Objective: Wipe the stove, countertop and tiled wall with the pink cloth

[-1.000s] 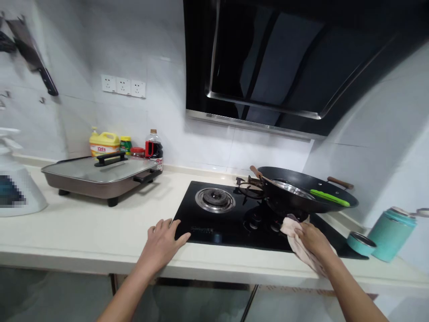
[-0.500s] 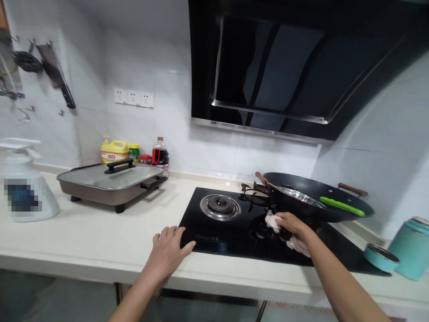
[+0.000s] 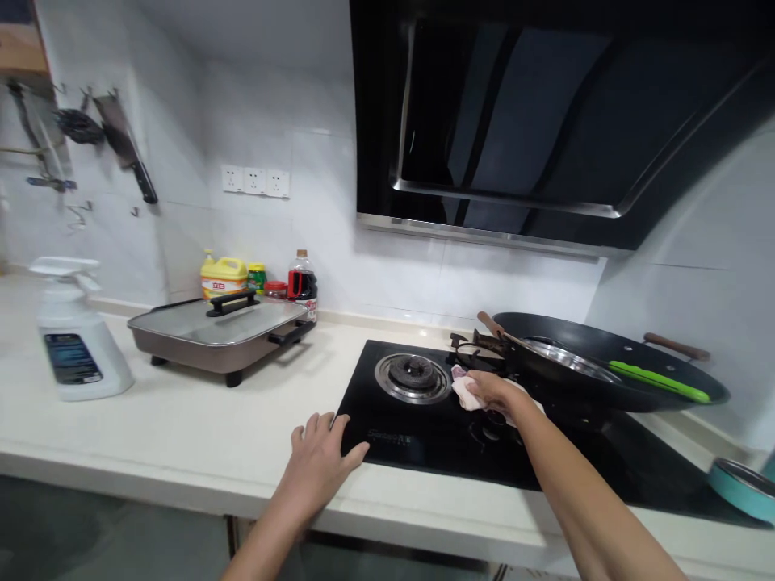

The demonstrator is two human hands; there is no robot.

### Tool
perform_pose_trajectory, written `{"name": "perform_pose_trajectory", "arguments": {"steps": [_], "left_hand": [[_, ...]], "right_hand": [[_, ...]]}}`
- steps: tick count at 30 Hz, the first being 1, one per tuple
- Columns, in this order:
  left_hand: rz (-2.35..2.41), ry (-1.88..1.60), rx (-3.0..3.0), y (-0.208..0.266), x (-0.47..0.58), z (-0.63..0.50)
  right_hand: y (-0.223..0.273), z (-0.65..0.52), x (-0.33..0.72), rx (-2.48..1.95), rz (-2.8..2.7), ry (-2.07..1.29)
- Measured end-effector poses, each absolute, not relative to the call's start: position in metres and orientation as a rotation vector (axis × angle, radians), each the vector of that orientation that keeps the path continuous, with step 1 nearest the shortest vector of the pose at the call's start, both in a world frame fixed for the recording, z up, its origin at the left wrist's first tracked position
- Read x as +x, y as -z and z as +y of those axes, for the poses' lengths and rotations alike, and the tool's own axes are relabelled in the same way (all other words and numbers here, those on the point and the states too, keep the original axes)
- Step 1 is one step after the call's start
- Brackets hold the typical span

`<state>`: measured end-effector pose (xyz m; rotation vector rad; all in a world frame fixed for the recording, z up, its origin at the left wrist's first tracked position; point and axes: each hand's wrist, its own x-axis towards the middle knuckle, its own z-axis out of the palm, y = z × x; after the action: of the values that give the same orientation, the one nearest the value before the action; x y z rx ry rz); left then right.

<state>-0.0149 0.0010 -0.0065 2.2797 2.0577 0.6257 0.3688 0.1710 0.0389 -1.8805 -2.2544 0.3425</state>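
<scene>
My right hand (image 3: 497, 390) is closed on a pale pink cloth (image 3: 467, 395), which lies against the black glass stove top (image 3: 417, 448) just right of the left burner (image 3: 413, 378). Part of the cloth trails out behind the wrist. Spread out at the front left corner of the stove, my left hand (image 3: 324, 456) rests with its fingers apart and holds nothing. Behind my right hand sits a large black wok (image 3: 605, 391) with wooden handles, and a green-handled utensil (image 3: 659, 381) and a shiny metal piece lie in it. A black pot support (image 3: 469, 349) stands near the wok's left side.
A white spray bottle (image 3: 81, 339) and a lidded electric pan (image 3: 199, 347) stand on the left counter. A yellow detergent jug (image 3: 224, 278) and a sauce bottle (image 3: 303, 286) are by the wall. The range hood (image 3: 502, 121) hangs overhead. A teal lid (image 3: 742, 488) is at the right.
My right hand has moved the cloth leftward across the stove, close to the left burner. My left hand stays at the stove's corner. The view has shifted slightly left.
</scene>
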Motion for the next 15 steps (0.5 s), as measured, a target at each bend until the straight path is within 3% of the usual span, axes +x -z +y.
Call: {"name": "perform_pose_trajectory", "arguments": {"steps": [15], "left_hand": [[2.075, -0.635, 2.290, 0.002, -0.013, -0.005]], "right_hand": [[-0.035, 0.032, 0.242, -1.187, -2.751, -0.272]]}}
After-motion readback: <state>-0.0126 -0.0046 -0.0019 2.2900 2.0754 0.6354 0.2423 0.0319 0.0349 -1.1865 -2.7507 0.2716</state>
